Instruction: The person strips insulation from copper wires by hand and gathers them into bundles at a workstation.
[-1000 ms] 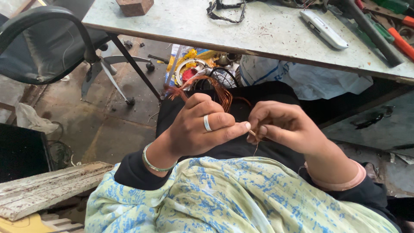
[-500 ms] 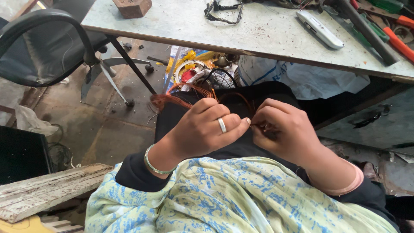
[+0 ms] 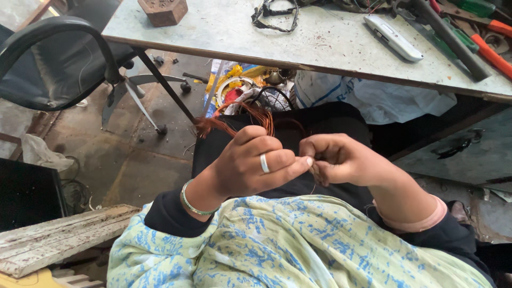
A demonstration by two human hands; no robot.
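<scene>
My left hand [image 3: 250, 162], with a silver ring and a green bangle, is closed around a bundle of thin copper wire [image 3: 242, 118] that loops up behind the fingers and ends in a frayed tuft at the left. My right hand [image 3: 341, 159] pinches the wire strands at the point where both hands meet, thumb and fingertips pressed together. Both hands hover over my lap, above black cloth and a blue-patterned light green scarf [image 3: 288, 250].
A grey worktable [image 3: 320, 45] runs across the top with a brown block [image 3: 162, 10], a black strap, a white remote-like device [image 3: 393, 37] and orange-handled tools [image 3: 493, 50]. A black office chair [image 3: 53, 58] stands left. Scrap parts lie under the table; a wooden plank [image 3: 58, 240] lies lower left.
The hands shifted slightly right and down together; the left fingers rolled over the wire, so the ring now faces the camera more, and the frayed wire end swung out to the left.
</scene>
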